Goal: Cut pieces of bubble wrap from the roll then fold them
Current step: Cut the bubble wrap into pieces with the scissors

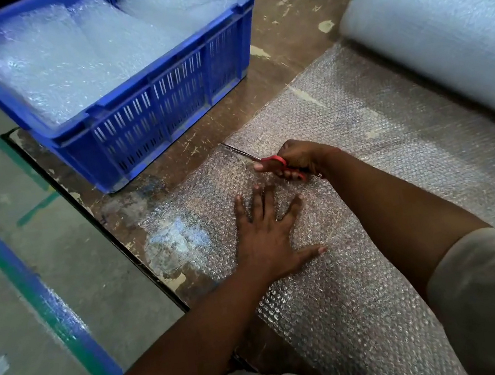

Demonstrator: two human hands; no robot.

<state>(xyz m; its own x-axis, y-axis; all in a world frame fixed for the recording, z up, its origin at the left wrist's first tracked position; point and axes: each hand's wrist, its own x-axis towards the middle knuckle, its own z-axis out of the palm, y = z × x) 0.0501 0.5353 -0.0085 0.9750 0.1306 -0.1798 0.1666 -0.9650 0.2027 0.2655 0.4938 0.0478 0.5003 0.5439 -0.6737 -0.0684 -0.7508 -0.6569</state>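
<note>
A big roll of bubble wrap (438, 24) lies at the right on a worn wooden board (287, 20). An unrolled sheet of bubble wrap (363, 141) runs from the roll toward me. My right hand (298, 159) grips red-handled scissors (271, 162), whose blades point to the far left along a cut in the sheet. My left hand (269, 236) presses flat, fingers spread, on the strip of wrap (198, 215) on the near-left side of the cut.
A blue plastic crate (143, 119) stands at the back left on the board, filled with folded bubble wrap pieces (91, 46). Grey floor with blue and green tape lines (26, 280) lies to the left of the board's edge.
</note>
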